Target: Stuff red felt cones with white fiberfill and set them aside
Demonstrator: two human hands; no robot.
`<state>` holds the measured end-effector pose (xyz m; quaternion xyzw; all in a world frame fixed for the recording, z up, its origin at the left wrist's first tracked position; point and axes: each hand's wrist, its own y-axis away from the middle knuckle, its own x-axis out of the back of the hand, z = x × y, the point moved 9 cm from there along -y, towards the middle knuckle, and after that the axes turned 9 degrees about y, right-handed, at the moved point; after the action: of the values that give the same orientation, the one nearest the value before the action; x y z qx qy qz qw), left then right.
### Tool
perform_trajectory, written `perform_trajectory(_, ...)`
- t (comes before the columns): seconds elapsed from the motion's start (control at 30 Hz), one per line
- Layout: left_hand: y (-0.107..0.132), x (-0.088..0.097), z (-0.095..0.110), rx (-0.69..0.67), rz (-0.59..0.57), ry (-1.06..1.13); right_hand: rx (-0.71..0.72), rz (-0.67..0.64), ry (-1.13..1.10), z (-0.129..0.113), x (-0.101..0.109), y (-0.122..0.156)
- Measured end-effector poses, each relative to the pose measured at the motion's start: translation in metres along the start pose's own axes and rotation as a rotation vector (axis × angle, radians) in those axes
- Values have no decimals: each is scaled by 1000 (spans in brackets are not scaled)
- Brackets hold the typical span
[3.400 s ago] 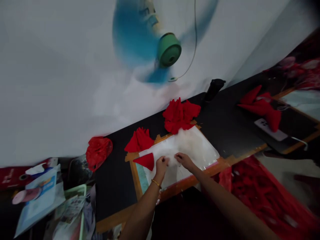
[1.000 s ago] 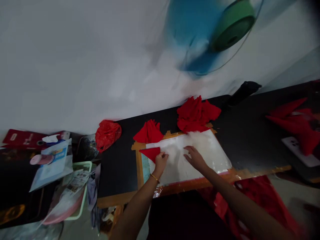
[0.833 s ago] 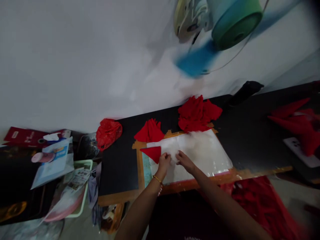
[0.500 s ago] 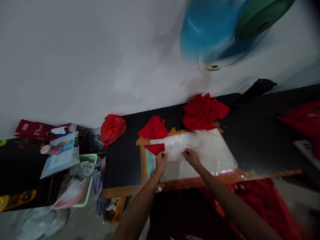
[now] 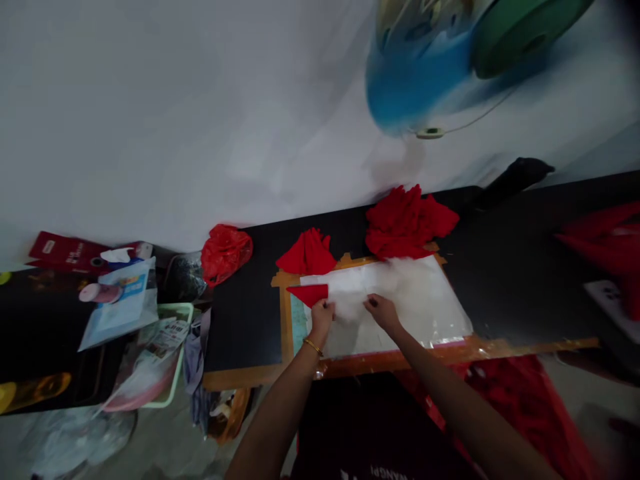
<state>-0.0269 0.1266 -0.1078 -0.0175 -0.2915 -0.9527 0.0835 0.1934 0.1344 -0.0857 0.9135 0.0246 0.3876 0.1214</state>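
My left hand (image 5: 321, 317) is closed in a pinch at the lower right corner of a flat red cloth triangle (image 5: 311, 293). A thin, cloudy tuft of white fluffy fibre (image 5: 349, 305) lies between my two hands. At its right side my right hand (image 5: 383, 312) is closed too, thumb and fingertips pinched on the fluff; its exact hold is too small to see clearly. Beneath is a white sheet (image 5: 425, 320) fixed to the black table with brown tape. More white fluff, hard to tell from the sheet, spreads to the right.
Behind the sheet stand a small red cloth stack (image 5: 307, 253) and a larger red cloth heap (image 5: 407, 227). A red plastic bag (image 5: 227, 255) sits at the table's left end. A blue container (image 5: 415, 87) and a green round object (image 5: 530, 37) are high on the right.
The view has shifted slightly, and more of the blue container's contents shows. Both hands keep nearly the same place and pinch, with the fluff between them.
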Motion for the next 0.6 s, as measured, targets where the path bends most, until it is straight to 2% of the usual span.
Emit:
perform_trajectory(0.07,0,7,-2,7,12,13,13,4,-16,3,2,2)
perform_trajectory(0.13,4,5,-3,11,4,41,57,7,-49,-4,-3,5)
perform_trajectory(0.27,14,-15,-10,43,-46,90,120,-18,-109,-27,-29,15)
perform_trajectory(0.37,18,-25,-17,99,-120,87,92,-58,-124,-27,-42,18)
perform_trajectory(0.47,16,-14,-17,122,-138,79,48,-49,-140,-10,-33,16)
perform_trajectory(0.6,14,3,-6,108,-132,80,-19,-28,-173,13,-13,12)
